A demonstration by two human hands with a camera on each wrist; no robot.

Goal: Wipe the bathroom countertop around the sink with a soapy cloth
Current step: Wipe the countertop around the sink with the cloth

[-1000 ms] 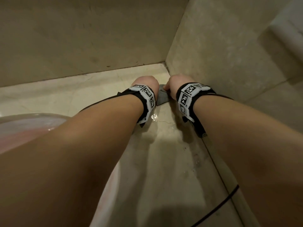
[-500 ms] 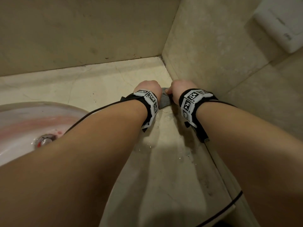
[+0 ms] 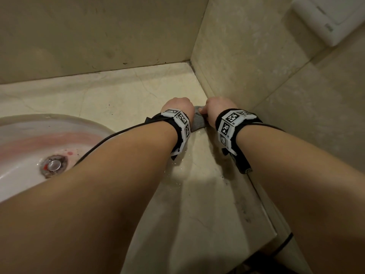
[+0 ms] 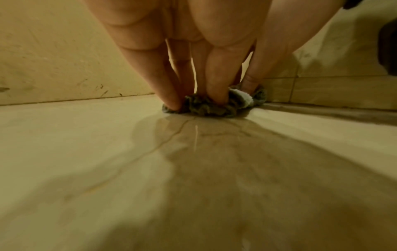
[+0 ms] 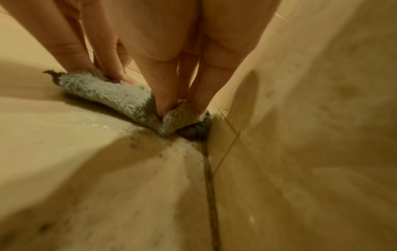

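Both hands were down on the counter (image 3: 110, 95), side by side, at its right edge where it meets the side wall (image 3: 246, 62).

Left hand (image 3: 176, 106): fingers (image 4: 171, 95) straight and close together, tips pressing down into the left part of the cloth (image 4: 206, 107). They were extended and pushing on it, not curled round it.

Right hand (image 3: 219, 107): fingers (image 5: 161, 101) also pointing down, tips dug into the cloth's folds; the thumb (image 5: 114, 68) pressed on the fluffy pale-grey flap nearer the wrist. Whether they pinched the fabric or only pressed on it I could not tell from the wrist view.

The cloth was grey, bunched, flat on the counter under both sets of fingertips, its right end touching the base of the side wall. From the head view only a small grey piece of it (image 3: 197, 123) showed between the two wrists.

Counter surface near the cloth looked wet: a shiny film with small droplets lay on my side of it, and dark specks ran along the wall joint (image 5: 209, 178).

The sink (image 3: 29, 139) was to the left of my arms, well apart from the cloth; reddish staining in the basin, metal drain (image 3: 53, 165) at the bottom.

A white fixture (image 3: 331, 18) hung on the side wall, upper right.
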